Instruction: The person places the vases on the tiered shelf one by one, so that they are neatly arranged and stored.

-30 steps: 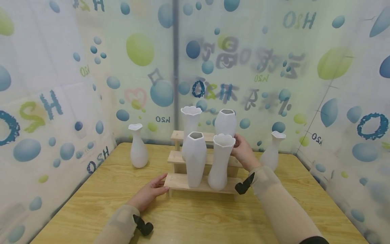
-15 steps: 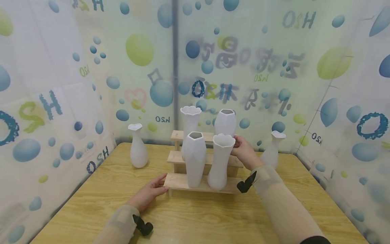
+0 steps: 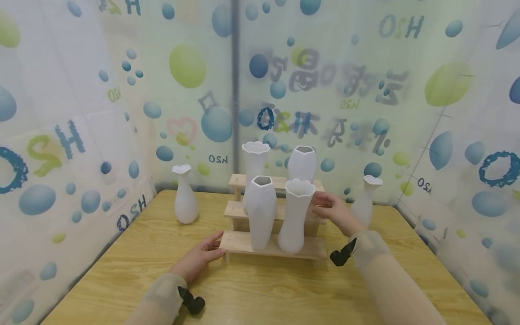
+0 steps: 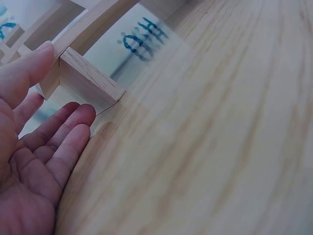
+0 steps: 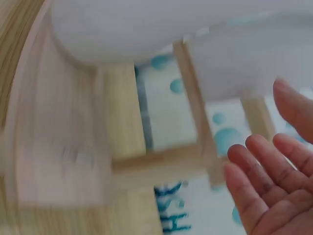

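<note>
Where the head view looks down on the wooden table (image 3: pixel 260 289), the left hand (image 3: pixel 197 259) lies flat with its fingers straight and loosely together, the fingertips touching the left end of the bottom step of the wooden stand (image 3: pixel 273 212). The right hand (image 3: pixel 335 211) hangs in the air with relaxed, slightly parted fingers that grip nothing. Just beyond its fingertips, on the bottom step, stands the scalloped vase (image 3: pixel 295 215); whether skin meets the vase near its rim cannot be told. The faceted vase (image 3: pixel 261 211) stands just past that one, further from the right fingers. Behind them, on the top step, are a tall frilled vase (image 3: pixel 255 159) and a rounded vase (image 3: pixel 302 163). A slim vase (image 3: pixel 364 204) stands on the table just behind the right hand, and another slim vase (image 3: pixel 184 195) stands well beyond the left fingers, towards the wall.

In the left wrist view, the left hand (image 4: pixel 34 161) shows an open palm; the fingers (image 4: pixel 66 147) lie straight and close together on the table (image 4: pixel 220 137), and the thumb rests on top of the stand's corner (image 4: pixel 90 81), which sits right at the fingertips.

In the right wrist view, blurred, the right hand (image 5: pixel 271 191) is open with fingers (image 5: pixel 249 169) gently spread. Ahead of them are the stand's rails (image 5: pixel 195 117) and the white undersides of a vase (image 5: pixel 146 29), apart from the fingertips.
</note>
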A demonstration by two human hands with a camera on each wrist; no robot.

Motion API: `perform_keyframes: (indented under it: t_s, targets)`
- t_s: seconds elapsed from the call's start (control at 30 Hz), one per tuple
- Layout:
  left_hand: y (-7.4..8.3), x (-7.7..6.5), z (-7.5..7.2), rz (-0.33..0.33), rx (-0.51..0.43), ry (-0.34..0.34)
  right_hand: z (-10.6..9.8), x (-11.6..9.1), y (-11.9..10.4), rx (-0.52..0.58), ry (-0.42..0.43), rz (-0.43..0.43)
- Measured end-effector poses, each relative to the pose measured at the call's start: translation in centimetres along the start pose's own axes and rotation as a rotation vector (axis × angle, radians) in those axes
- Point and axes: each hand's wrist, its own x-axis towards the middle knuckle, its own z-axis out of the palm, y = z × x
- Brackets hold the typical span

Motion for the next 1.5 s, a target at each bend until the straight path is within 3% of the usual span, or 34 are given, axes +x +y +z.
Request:
perform_keyframes:
  t_s: [0.1,0.27,0.57,0.73,0.97,1.27,1.5]
  targets:
    - [-0.1,0.0,0.0,0.001,0.0,0.003,-1.1,-0.7,1.0,-0.008,0.057,0.034]
    - [0.0,-0.1,0.1,0.0,-0.004,0.001,-3.0,-2.0,2.5,-0.009,0.229,0.082]
    - [0.1,-0.3,0.1,-0.004,0.011,0.014,-5.1,-2.9,5.1,-0.027,0.677,0.2]
    - [-0.2,-0.3,0.0,-0.003,0.019,0.005,-5.3,-2.6,6.1,0.025,0.787,0.254]
    - [-0.4,-0.2,-0.2,-0.008,0.018,0.004,-5.4,-1.4,7.1,0.073,0.823,0.265]
    - [-0.4,-0.3,-0.2,0.009,0.027,0.008,-6.3,0.0,8.6,-0.008,0.648,0.268]
    - [0.0,-0.2,0.0,-0.005,0.027,0.019,-6.2,-0.7,9.8,-0.048,0.626,0.326]
